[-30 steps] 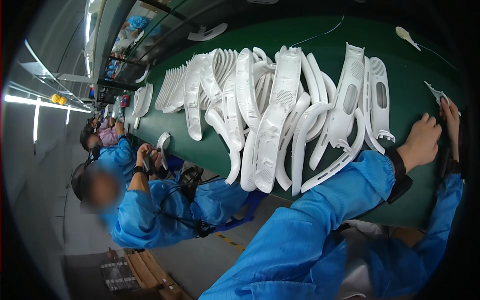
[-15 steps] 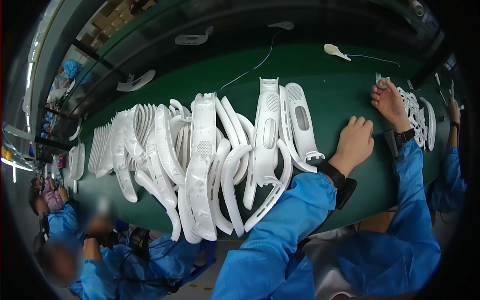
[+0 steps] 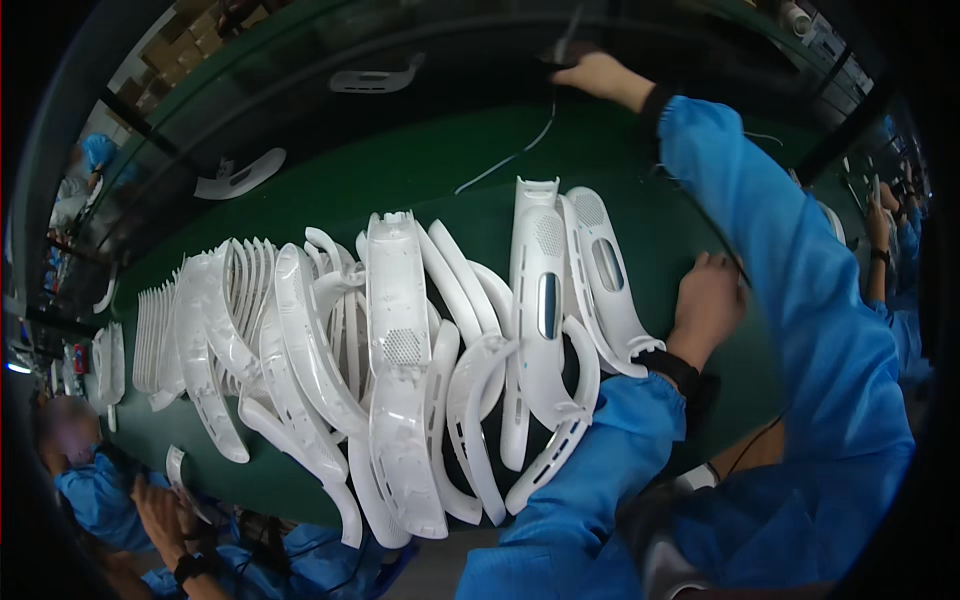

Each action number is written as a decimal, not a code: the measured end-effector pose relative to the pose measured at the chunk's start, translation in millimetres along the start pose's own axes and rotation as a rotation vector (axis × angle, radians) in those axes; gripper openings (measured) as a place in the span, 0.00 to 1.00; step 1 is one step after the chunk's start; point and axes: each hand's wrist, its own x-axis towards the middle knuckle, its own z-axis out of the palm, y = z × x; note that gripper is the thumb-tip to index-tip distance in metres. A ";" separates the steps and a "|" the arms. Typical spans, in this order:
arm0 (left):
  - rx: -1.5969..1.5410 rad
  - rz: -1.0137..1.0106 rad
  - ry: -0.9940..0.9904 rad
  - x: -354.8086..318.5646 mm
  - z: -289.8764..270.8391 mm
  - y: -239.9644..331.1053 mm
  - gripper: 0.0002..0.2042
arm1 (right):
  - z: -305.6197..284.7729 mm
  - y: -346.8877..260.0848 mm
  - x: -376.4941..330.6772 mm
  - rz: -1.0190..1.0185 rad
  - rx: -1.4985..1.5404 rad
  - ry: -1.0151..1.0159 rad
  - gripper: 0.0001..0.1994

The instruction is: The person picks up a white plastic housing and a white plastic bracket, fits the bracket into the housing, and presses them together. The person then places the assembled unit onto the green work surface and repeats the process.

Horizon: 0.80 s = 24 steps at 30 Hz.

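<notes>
The right grip (image 3: 603, 78) has its fingertips at a slim, blurred item (image 3: 571, 30), though I cannot tell whether they close on it; a thin pale cord (image 3: 516, 156) lies below-left. The left grip (image 3: 708, 305) is over the worktop (image 3: 350, 185), hold unclear, just right of a slotted white panel (image 3: 622, 315), with curved white parts (image 3: 405, 430) farther left.

The table (image 3: 330, 195) has a dark green top. On it many white curved parts (image 3: 405, 440) lie in a crowded heap, overlapping each other. To the left, thinner white parts (image 3: 155, 340) are set closely in a row. Farther back lie one single white part (image 3: 248, 180) and a thin cable (image 3: 515, 157)
</notes>
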 end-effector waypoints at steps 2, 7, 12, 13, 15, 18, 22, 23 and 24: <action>0.007 0.061 0.078 -3.8 0.2 -14.3 0.08 | 20.6 -57.1 29.4 -0.044 -0.032 0.045 0.26; -0.544 -0.245 -0.060 -6.5 2.5 -9.8 0.10 | 35.8 -125.5 66.4 -0.079 -0.223 0.003 0.23; -1.070 -0.381 -0.064 -18.2 57.3 -27.0 0.12 | 54.3 -131.8 86.5 -0.228 -0.315 0.190 0.19; -1.043 -0.356 -0.025 -16.8 61.3 -31.1 0.11 | 60.6 -132.9 93.4 -0.216 -0.360 0.229 0.19; -0.990 -0.299 0.040 -11.3 73.1 -37.4 0.11 | 68.6 -130.1 98.1 -0.238 -0.356 0.295 0.16; -0.921 -0.210 0.094 -8.4 87.1 -38.5 0.11 | 78.6 -131.7 93.8 -0.242 -0.400 0.260 0.11; -0.822 -0.115 0.219 -3.8 98.1 -49.7 0.11 | 66.2 -137.0 84.1 -0.302 -0.243 0.210 0.09; -0.793 -0.097 0.252 -8.6 98.1 -53.0 0.11 | 60.7 -137.2 79.6 -0.302 -0.235 0.212 0.09; -0.762 -0.080 0.305 -7.5 88.2 -63.8 0.10 | 50.5 -149.4 76.1 -0.152 -0.193 0.143 0.10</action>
